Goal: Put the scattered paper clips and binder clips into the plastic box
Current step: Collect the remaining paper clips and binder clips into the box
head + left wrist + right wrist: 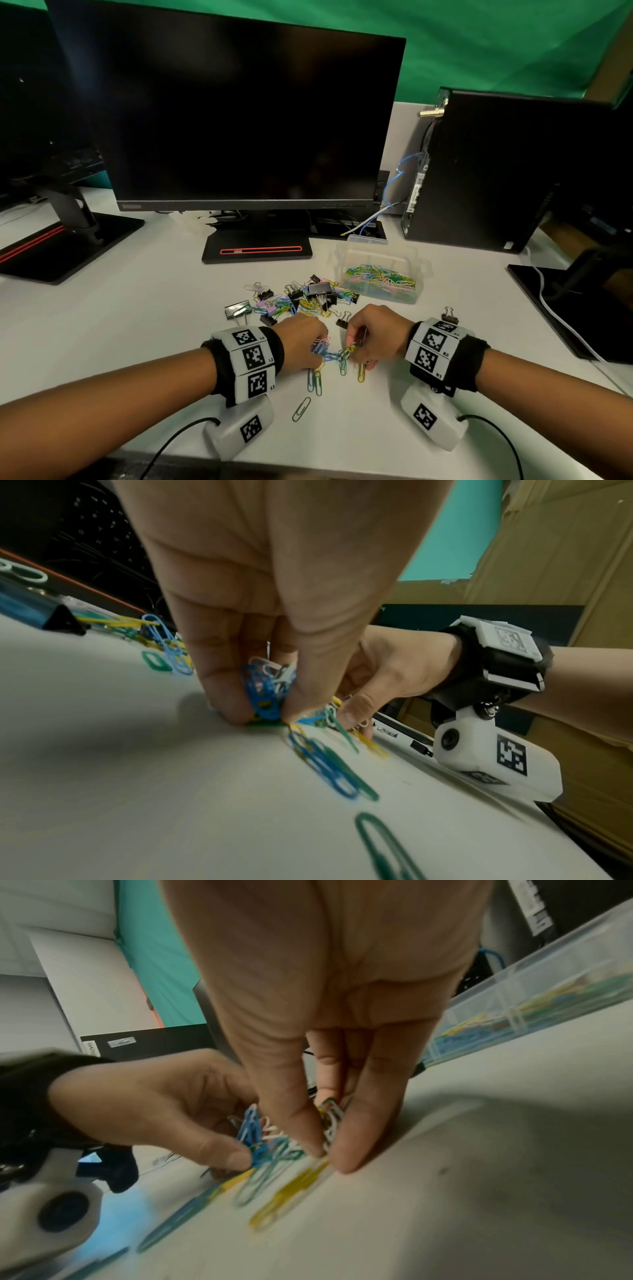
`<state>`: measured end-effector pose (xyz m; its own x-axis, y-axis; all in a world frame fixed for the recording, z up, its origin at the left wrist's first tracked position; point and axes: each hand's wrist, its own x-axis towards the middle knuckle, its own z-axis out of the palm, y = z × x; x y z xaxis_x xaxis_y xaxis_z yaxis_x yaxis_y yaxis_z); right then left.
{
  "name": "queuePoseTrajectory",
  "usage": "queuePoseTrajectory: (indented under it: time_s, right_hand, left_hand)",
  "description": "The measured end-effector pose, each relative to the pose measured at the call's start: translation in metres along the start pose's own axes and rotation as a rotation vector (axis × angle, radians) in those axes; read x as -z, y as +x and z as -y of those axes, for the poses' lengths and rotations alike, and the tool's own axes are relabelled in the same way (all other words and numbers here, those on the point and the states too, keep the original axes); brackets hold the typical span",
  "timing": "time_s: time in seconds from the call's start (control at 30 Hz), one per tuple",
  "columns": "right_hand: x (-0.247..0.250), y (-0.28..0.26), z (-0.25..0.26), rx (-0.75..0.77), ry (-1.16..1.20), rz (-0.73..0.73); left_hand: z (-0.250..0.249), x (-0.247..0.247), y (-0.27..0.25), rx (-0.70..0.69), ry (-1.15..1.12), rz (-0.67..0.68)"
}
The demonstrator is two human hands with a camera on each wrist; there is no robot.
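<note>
Left grip: left hand point(301, 339) pinches blue paper clips point(263, 693) on the worktop point(137, 342).
Right grip: right hand point(375, 334) pinches a small clip bunch point(330, 1118).
Plastic box point(383, 274): toward the far right edge, part-filled.
Binder clips point(318, 291): heaped beside it.

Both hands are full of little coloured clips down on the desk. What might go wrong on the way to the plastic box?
1. The left hand pinches a loose bunch of paper clips; some hang out of the grip and may drop.
2. The right hand holds only a few clips by its fingertips, so they may slip.
3. The plastic box sits beyond the pile of binder clips; a passing hand might scatter it further.
</note>
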<state>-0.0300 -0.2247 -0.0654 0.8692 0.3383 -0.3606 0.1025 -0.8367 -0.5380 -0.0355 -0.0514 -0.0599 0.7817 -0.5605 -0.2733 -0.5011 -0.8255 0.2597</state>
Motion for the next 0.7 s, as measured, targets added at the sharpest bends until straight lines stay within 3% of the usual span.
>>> queuePoseTrajectory:
  time_s: [0.2,0.33,0.53,0.7]
  right_hand:
    - [0.034,-0.001,-0.019,-0.060,0.079,-0.071]
    - [0.073,0.006,-0.034,-0.094,0.119,-0.245]
    - [0.110,0.031,-0.053,-0.209,0.159,-0.485]
    - [0.098,0.052,-0.058,-0.216,-0.076,-0.411]
  left_hand:
    - [0.008,0.007,0.017,-0.023,-0.052,0.025]
    - [0.011,0.018,0.033,-0.048,-0.227,0.073]
    - [-0.001,0.053,0.065,-0.042,-0.448,-0.032]
    - [-0.007,0.074,0.104,-0.038,-0.417,-0.144]
